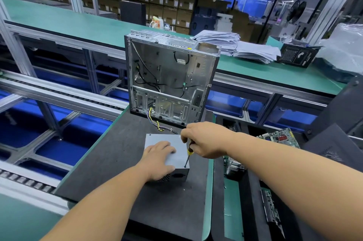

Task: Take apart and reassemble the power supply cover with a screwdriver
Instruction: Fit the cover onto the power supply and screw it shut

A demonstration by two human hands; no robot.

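Warehouse shelving stacked with brown cartons fills the far background, and nearer to us a dark grey mat covers the green table (pixel 208 181) where we work. On that mat sits the grey sheet-metal power supply box (pixel 180 159), its flat cover facing up, just in front of the open silver computer case (pixel 169 75) standing upright behind it; a bundle of coloured wires (pixel 155 121) runs from the case down to the box. Our left hand (pixel 159 160) rests flat on the cover, fingers straight and together, pressing it down. Our right hand (pixel 204 138) has its fingers clamped on the yellow-and-black-handled screwdriver (pixel 189 153), whose long axis stands nearly upright, leaning slightly away from us at the top. Its tip meets the cover at the near right corner of the box, directly below the right hand and just right of the left thumb. We judge a screw sits there, though it is too small to confirm. Off to the right of the case, a black carton (pixel 298 56) carries white print reading "650" upside down; nothing else is legible
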